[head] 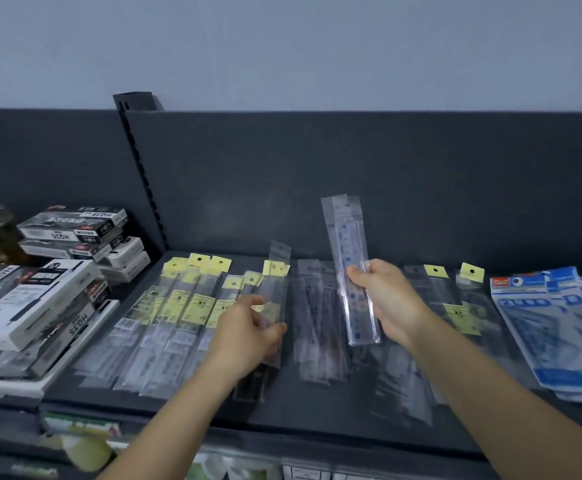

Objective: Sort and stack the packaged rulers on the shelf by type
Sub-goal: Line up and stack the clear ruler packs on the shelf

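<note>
Leftmost, yellow-tagged rulers (185,306) lie on the shelf (317,412), long axes 12-to-6. The left hand (248,329) pinches one such packet (277,275) at their 3 o'clock edge; the right hand (390,299) grips a blue-marked ruler (350,244) upright, the clear pile (317,327) nearest, at its 8 o'clock.

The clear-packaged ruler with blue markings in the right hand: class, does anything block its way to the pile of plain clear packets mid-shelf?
Nothing visible does. The right hand holds the clear-packaged ruler with blue markings raised beside the pile of plain clear packets; the left hand, gripping a yellow-labelled packet, is left of it.
</note>
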